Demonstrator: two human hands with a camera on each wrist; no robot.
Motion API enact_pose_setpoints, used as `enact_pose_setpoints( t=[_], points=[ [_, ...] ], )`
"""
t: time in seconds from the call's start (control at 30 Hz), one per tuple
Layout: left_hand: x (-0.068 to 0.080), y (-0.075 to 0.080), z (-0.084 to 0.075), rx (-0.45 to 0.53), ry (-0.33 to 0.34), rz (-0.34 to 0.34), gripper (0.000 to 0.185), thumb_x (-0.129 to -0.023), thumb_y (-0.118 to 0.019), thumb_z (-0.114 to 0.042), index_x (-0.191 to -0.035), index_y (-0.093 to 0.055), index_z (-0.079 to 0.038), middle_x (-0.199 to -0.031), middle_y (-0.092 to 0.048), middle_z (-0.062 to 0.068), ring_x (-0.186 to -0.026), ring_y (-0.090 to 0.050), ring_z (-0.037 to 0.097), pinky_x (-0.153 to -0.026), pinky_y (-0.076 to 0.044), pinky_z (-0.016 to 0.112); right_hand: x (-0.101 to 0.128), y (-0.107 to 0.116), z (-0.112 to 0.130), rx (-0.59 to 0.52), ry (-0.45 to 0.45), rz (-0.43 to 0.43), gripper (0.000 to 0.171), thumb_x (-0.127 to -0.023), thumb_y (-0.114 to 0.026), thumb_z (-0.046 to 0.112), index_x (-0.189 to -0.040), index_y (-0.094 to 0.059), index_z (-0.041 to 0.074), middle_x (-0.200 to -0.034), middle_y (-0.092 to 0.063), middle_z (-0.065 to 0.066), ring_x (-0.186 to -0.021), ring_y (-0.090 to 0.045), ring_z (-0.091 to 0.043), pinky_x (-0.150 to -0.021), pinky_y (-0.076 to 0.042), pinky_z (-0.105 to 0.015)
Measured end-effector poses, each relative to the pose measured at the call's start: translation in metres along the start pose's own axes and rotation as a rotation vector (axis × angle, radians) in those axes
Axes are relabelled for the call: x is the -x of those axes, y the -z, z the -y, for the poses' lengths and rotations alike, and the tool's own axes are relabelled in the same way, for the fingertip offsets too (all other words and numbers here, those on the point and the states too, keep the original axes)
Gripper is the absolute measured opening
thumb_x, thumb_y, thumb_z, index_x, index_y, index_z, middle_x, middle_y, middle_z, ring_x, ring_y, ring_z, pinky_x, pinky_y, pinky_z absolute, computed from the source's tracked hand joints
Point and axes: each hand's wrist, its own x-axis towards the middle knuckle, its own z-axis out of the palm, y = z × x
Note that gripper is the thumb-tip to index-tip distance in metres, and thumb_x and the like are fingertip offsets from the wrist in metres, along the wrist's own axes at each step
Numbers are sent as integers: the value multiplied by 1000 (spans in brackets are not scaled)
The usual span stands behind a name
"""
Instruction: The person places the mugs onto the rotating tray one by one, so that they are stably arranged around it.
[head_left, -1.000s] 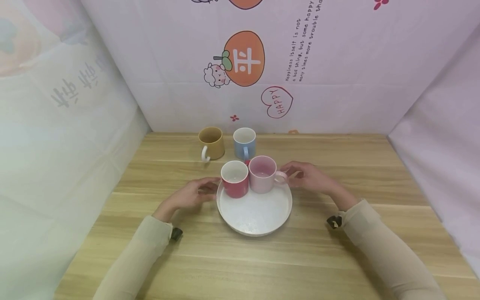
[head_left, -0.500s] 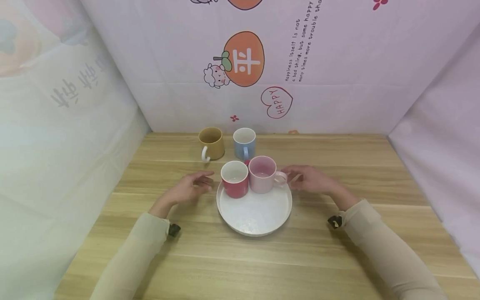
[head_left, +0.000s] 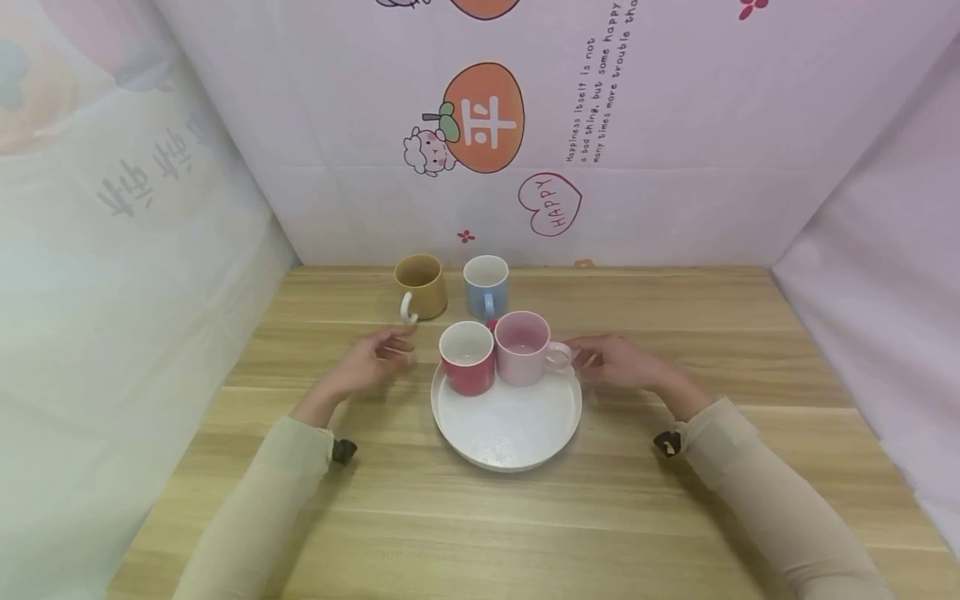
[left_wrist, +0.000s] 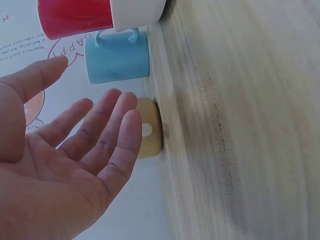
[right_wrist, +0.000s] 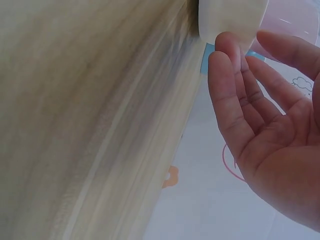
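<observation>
On a round white tray (head_left: pixel 510 429) stand a red mug (head_left: pixel 471 375), white inside, and a pink mug (head_left: pixel 517 367) with its handle to the right. Both are upright and side by side. My left hand (head_left: pixel 360 367) is left of the tray with nothing in it; in the left wrist view its fingers (left_wrist: pixel 120 145) are spread and slightly bent. Beside the pink mug's handle is my right hand (head_left: pixel 622 362), its fingers (right_wrist: pixel 225 95) loosely bent at the tray's right rim. Whether they touch the tray or handle I cannot tell.
Behind the tray a mustard-yellow mug (head_left: pixel 429 300) with a white handle and a light blue mug (head_left: pixel 477 300) stand upright on the wooden table (head_left: pixel 480 533). A printed white cloth (head_left: pixel 360 125) hangs along the table's back edge, with pale cloth on both sides.
My left hand has moved away from the tray's left rim, leftward and back toward the yellow mug. My right hand has hardly moved. The tray and mugs stay in place.
</observation>
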Motion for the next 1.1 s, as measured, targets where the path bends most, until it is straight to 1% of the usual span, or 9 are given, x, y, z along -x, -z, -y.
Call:
enact_pose_setpoints(
  t=[0.1, 0.23, 0.33, 0.57, 0.73, 0.87, 0.93, 1.1],
  points=[
    [-2, 2, -3, 11, 5, -21, 53, -98, -64, -13, -147, -46, -9, -134, -61, 26, -118, -63, 40, -99, -54, 50, 0, 0, 2, 1, 9, 4, 46, -90, -67, 4, -135, -59, 2, -105, -74, -16, -100, -70, -31, -89, -59, -46],
    [-5, 4, -3, 2, -25, -45, 50, -97, -63, -10, -145, -48, -5, -131, -62, 28, -116, -64, 41, -98, -56, 49, 1, 0, 2, -1, 12, 5, 44, -90, -66, 4, -134, -59, 1, -104, -74, -16, -99, -70, -29, -88, -59, -44],
    [-7, 6, -4, 6, -29, -61, 49, -97, -63, -9, -144, -49, -2, -131, -62, 28, -116, -64, 41, -95, -57, 46, 2, -1, -2, 6, -4, 10, 45, -90, -66, 4, -134, -59, 4, -105, -74, -14, -100, -70, -28, -89, -59, -44],
    [-10, 11, -3, 35, 5, -84, 47, -99, -61, -12, -143, -49, -1, -132, -62, 28, -117, -63, 42, -91, -59, 45, 6, -3, -9, -12, -52, 24, 48, -90, -70, 9, -137, -58, 10, -105, -74, -8, -101, -70, -24, -91, -58, -43],
    [-9, 15, -4, 7, 35, -125, 45, -99, -61, -15, -141, -52, -2, -129, -64, 25, -115, -64, 41, -89, -59, 44, 8, -2, -5, -43, -74, 35, 50, -90, -71, 13, -138, -56, 12, -106, -73, -9, -99, -70, -25, -86, -59, -40],
    [-12, 17, -4, 11, 47, -169, 43, -99, -62, -14, -139, -55, -2, -127, -66, 22, -115, -65, 40, -92, -58, 45, 8, -3, -3, -41, -104, 42, 57, -89, -72, 13, -143, -52, 18, -109, -73, -8, -100, -69, -23, -85, -59, -36],
    [-13, 18, -3, 10, 58, -184, 42, -99, -62, -15, -139, -55, -4, -128, -66, 20, -116, -65, 38, -93, -57, 45, 8, -3, -2, -31, -122, 47, 61, -89, -72, 14, -145, -50, 22, -110, -72, -7, -100, -69, -22, -85, -58, -35],
    [-18, 21, 0, 55, 92, -200, 41, -99, -60, -16, -139, -56, -7, -131, -63, 18, -119, -63, 38, -95, -56, 49, 9, -2, -1, -16, -123, 69, 62, -91, -70, 14, -148, -47, 20, -113, -72, -10, -101, -69, -24, -83, -59, -35]
  ],
)
